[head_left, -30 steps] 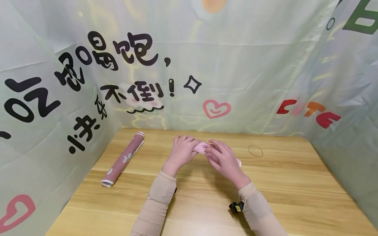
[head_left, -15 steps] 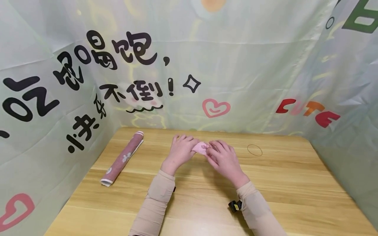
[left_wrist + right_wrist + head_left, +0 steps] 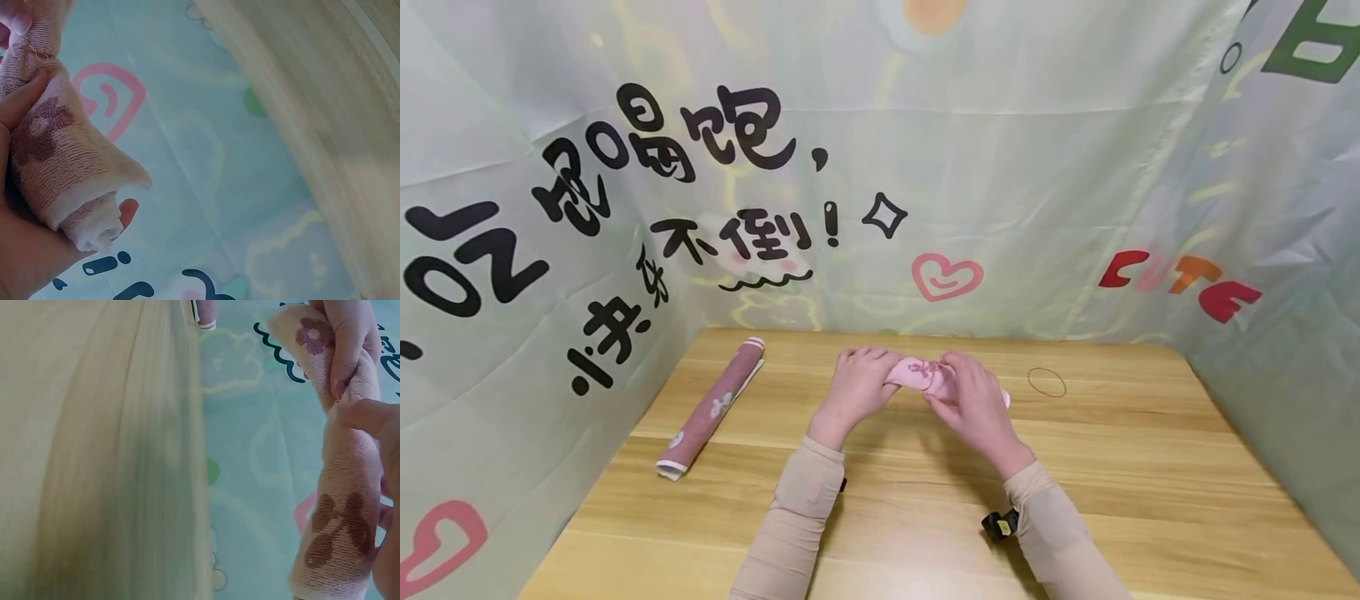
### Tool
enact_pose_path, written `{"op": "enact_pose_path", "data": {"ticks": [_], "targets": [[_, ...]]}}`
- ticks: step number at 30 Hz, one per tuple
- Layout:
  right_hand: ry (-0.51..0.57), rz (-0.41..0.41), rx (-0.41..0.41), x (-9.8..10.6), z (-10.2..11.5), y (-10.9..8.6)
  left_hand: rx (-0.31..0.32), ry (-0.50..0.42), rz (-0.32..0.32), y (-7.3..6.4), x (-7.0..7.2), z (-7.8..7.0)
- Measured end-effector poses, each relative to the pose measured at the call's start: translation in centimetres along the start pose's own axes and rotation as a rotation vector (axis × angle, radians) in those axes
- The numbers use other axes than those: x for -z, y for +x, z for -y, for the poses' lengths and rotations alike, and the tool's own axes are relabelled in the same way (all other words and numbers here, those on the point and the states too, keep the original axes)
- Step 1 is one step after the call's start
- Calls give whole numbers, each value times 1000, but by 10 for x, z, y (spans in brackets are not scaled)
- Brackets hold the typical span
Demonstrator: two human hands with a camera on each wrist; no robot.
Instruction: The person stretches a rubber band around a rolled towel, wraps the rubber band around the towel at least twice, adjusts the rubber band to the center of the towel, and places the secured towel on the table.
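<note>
A light pink towel [image 3: 912, 374] with a darker flower pattern is rolled up and held above the table between both hands. My left hand [image 3: 861, 387] grips its left part, thumb along the roll; in the left wrist view its white-edged end [image 3: 94, 228] flares out. A thin elastic band [image 3: 39, 54] circles the narrowed middle of the roll. My right hand [image 3: 983, 414] holds the roll on the other side, and the right wrist view shows its thumb and fingers near the narrow middle of the towel [image 3: 350, 459]. Part of the band is hidden by fingers.
A second, darker pink rolled towel [image 3: 715, 408] lies on the left of the wooden table [image 3: 1150, 483]. A loose elastic band [image 3: 1029, 380] lies at the back right. A printed fabric backdrop [image 3: 1037, 183] stands behind the table. A small black device [image 3: 999, 526] sits at the right wrist.
My right hand has shifted its fingers and turned slightly, so more of the towel's middle and its right end show. The left hand keeps its hold in nearly the same spot.
</note>
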State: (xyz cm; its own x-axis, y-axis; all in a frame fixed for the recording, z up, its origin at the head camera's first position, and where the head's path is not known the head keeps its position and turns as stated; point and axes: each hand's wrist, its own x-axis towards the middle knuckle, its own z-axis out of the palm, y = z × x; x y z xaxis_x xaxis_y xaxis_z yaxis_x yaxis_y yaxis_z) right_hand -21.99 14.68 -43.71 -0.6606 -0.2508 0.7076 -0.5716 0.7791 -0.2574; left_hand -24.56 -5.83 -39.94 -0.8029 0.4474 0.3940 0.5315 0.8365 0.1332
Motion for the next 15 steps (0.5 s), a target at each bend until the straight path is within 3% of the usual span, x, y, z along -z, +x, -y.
{"op": "enact_pose_path", "data": {"ticks": [9,15], "targets": [[-82,41,-55,3,1,0,-11,-16,-13,1,0,-2],[-66,50,-121,4,-1,-1,-59,56,-137,0,-5,-4]]}}
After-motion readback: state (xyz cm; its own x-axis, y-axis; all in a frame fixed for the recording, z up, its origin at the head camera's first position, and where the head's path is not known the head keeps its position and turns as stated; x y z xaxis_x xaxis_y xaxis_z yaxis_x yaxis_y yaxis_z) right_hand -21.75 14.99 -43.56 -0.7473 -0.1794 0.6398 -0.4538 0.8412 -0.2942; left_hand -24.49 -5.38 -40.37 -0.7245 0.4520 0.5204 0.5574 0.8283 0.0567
